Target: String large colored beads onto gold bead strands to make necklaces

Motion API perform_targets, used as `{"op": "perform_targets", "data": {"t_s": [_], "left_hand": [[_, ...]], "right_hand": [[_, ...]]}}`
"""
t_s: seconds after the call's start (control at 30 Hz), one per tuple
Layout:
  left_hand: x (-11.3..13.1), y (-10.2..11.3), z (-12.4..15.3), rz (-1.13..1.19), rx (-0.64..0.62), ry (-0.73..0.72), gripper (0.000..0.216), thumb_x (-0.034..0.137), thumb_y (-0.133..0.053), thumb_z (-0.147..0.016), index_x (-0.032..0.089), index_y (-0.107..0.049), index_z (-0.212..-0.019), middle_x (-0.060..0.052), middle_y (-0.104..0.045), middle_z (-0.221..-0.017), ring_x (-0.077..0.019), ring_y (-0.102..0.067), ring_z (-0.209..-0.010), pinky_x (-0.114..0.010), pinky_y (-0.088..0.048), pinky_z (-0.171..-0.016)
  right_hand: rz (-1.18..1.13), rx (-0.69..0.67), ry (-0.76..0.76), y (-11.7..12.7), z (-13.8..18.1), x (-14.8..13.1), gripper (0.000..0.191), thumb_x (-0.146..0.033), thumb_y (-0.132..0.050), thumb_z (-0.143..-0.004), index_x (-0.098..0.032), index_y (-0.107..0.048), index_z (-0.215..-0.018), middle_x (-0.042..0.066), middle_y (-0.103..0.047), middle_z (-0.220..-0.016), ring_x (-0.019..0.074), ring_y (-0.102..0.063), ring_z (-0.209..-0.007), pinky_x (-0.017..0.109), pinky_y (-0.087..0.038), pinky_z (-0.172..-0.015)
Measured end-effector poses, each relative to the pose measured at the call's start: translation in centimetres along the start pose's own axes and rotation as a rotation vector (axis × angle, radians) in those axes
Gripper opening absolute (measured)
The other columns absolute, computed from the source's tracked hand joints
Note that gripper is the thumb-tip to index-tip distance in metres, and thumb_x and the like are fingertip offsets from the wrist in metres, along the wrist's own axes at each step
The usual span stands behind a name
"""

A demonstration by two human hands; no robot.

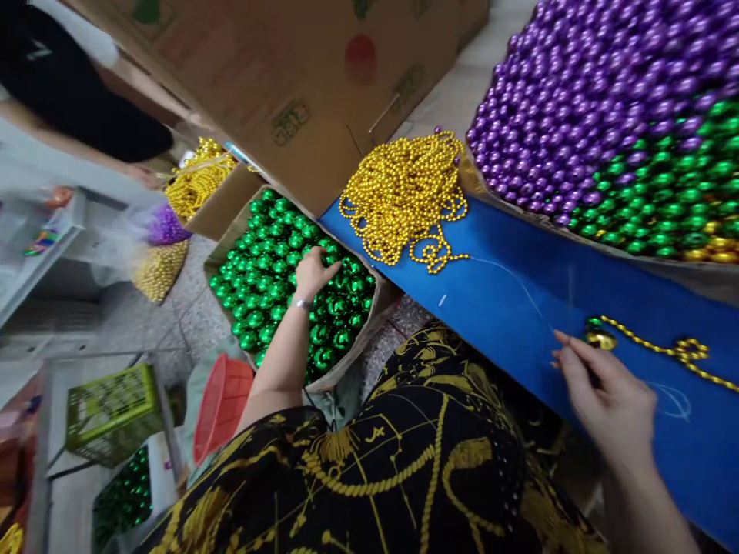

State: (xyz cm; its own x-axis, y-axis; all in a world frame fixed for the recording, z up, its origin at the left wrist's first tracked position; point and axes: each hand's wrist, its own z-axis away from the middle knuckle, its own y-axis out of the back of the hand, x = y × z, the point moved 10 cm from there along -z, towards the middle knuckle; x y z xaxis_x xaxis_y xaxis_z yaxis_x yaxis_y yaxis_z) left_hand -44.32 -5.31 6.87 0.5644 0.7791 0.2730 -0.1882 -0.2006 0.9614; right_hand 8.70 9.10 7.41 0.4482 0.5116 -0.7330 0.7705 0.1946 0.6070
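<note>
My left hand (312, 275) reaches down onto the large shiny green beads (254, 265) in an open cardboard box (378, 304). Its thumb stands apart from the fingers, whose tips are partly hidden among the beads. Over the blue tabletop (496, 308), my right hand (609, 392) pinches a thin clear thread (513, 275) between thumb and forefinger. That thread runs left toward the end of a gold bead strand (433, 254). Just beyond the right hand lie a green bead and a larger gold bead (601, 339), joined to another gold strand (690, 352).
A heap of gold bead strands (404, 192) lies by a big carton (259, 69). Purple beads (577, 92) and green beads fill a box at the back right. A person (75, 85) stands at upper left. A red basket (222, 408) and green crate (112, 412) are lower left.
</note>
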Motion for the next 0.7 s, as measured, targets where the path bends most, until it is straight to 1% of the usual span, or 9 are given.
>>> {"op": "perform_targets", "data": {"t_s": [0.07,0.1,0.13,0.2,0.27,0.37,0.43,0.5,0.7], "left_hand": [[2.9,2.4,1.0,0.41,0.084,-0.046,0.061,0.049,-0.068,-0.08,0.02,-0.051,-0.131,-0.013,-0.062,-0.12,-0.0272,-0.063,-0.107,-0.037,-0.052,-0.087],[5.1,2.6,1.6,0.675,0.043,-0.086,0.059,0.053,-0.062,-0.083,0.025,-0.05,-0.133,-0.01,-0.063,-0.12,-0.0236,-0.065,-0.101,-0.034,-0.054,-0.081],[7.9,1.8,2.4,0.918,-0.083,-0.114,0.057,0.058,-0.058,-0.084,0.028,-0.05,-0.133,-0.008,-0.064,-0.118,-0.0209,-0.068,-0.092,-0.032,-0.055,-0.076],[13.8,-0.9,4.6,1.27,-0.372,-0.088,0.057,0.061,-0.062,-0.08,0.027,-0.055,-0.124,-0.007,-0.068,-0.105,-0.0176,-0.069,-0.076,-0.029,-0.056,-0.065],[19.4,-4.6,7.3,1.422,-0.652,-0.006,0.057,0.066,-0.06,-0.079,0.021,-0.06,-0.114,-0.008,-0.069,-0.096,-0.0167,-0.069,-0.07,-0.026,-0.055,-0.058],[25.3,-9.0,11.0,1.53,-0.904,0.072,0.059,0.068,-0.061,-0.079,0.017,-0.062,-0.109,-0.01,-0.071,-0.099,-0.0165,-0.07,-0.069,-0.024,-0.055,-0.056],[27.5,-10.7,12.7,1.565,-0.975,0.106,0.058,0.067,-0.061,-0.08,0.017,-0.062,-0.109,-0.011,-0.071,-0.102,-0.0178,-0.071,-0.074,-0.025,-0.058,-0.062],[28.7,-11.7,13.8,1.574,-0.993,0.129,0.056,0.067,-0.059,-0.082,0.018,-0.062,-0.109,-0.012,-0.07,-0.104,-0.0193,-0.072,-0.081,-0.027,-0.06,-0.069],[29.9,-12.1,15.2,1.58,-0.993,0.134,0.055,0.065,-0.058,-0.084,0.017,-0.062,-0.109,-0.012,-0.07,-0.105,-0.0209,-0.071,-0.088,-0.033,-0.059,-0.082]], "right_hand": [[0.012,-0.03,0.03,-0.5,-0.3,-1.5,0.028,-0.026,-0.058,-0.094,-0.025,-0.067,-0.12,0.003,-0.072,-0.09,0.0145,-0.069,-0.074,0.027,-0.054,-0.07],[0.014,-0.044,0.055,-0.8,-0.4,-2.2,0.028,-0.026,-0.057,-0.094,-0.025,-0.067,-0.121,0.002,-0.072,-0.09,0.0137,-0.069,-0.073,0.026,-0.054,-0.07],[0.02,-0.058,0.082,-1.1,-0.5,-2.9,0.03,-0.025,-0.057,-0.095,-0.025,-0.065,-0.124,0.002,-0.072,-0.089,0.0132,-0.068,-0.072,0.025,-0.054,-0.07],[0.041,-0.073,0.128,-1.5,-0.4,-4.0,0.034,-0.022,-0.057,-0.094,-0.025,-0.063,-0.127,0.001,-0.071,-0.088,0.012,-0.066,-0.07,0.024,-0.053,-0.071],[0.071,-0.076,0.164,-1.6,-0.1,-4.7,0.036,-0.02,-0.056,-0.094,-0.025,-0.062,-0.129,0.001,-0.07,-0.086,0.0111,-0.064,-0.069,0.023,-0.052,-0.071],[0.111,-0.036,0.188,-0.8,0.4,-5.2,0.035,-0.017,-0.054,-0.094,-0.023,-0.063,-0.127,0.001,-0.069,-0.084,0.0108,-0.064,-0.069,0.023,-0.052,-0.071],[0.13,-0.025,0.172,-0.3,0.8,-5.1,0.033,-0.018,-0.052,-0.095,-0.022,-0.064,-0.126,0.002,-0.07,-0.084,0.0115,-0.065,-0.07,0.024,-0.053,-0.071],[0.147,-0.021,0.149,0.0,1.1,-4.8,0.032,-0.019,-0.05,-0.096,-0.021,-0.065,-0.124,0.003,-0.071,-0.083,0.0123,-0.066,-0.071,0.025,-0.054,-0.071],[0.19,0.0,0.111,0.4,1.7,-4.4,0.031,-0.02,-0.049,-0.096,-0.02,-0.067,-0.121,0.003,-0.07,-0.079,0.0126,-0.066,-0.068,0.025,-0.054,-0.067]]}}
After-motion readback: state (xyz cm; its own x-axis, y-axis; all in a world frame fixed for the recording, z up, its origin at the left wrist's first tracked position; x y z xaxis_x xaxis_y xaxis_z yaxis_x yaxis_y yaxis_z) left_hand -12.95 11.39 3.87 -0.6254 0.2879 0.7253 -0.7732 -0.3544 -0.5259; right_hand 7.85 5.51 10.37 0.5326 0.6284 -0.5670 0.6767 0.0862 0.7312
